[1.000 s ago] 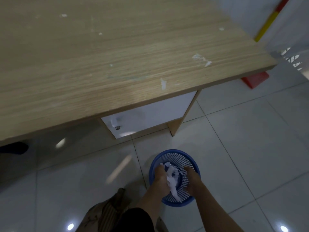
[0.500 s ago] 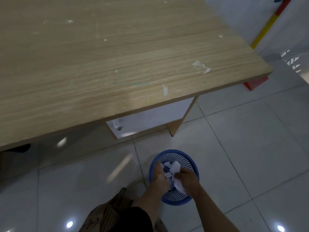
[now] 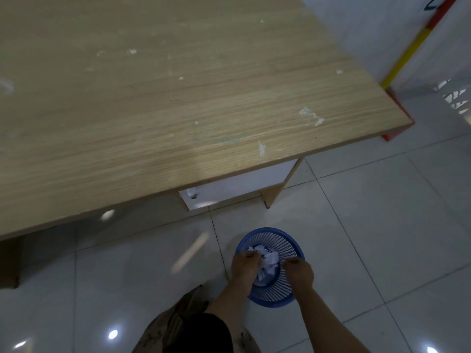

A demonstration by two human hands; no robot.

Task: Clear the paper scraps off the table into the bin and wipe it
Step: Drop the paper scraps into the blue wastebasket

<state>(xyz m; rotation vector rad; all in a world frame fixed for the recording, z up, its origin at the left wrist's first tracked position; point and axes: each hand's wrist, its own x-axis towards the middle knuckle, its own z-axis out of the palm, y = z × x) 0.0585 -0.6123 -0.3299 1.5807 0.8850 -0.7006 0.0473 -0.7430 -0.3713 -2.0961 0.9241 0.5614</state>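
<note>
Both hands dip into the bin (image 3: 289, 247), left hand (image 3: 244, 268) and right hand (image 3: 300, 273) curled over paper scraps (image 3: 270, 258), their grasp hidden.

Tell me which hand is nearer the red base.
Right. The right hand is at the blue bin's right rim, toward the red base; the left hand is at its left rim.

The left hand (image 3: 245, 267) and right hand (image 3: 300, 273) show only their backs over the bin (image 3: 288, 244), so whether their fingers grip the paper scraps (image 3: 269, 261) cannot be told. The table (image 3: 178, 123) runs off the top and left edges. Its pale specks (image 3: 261, 148) are too small to tell paper from scuffs.
</note>
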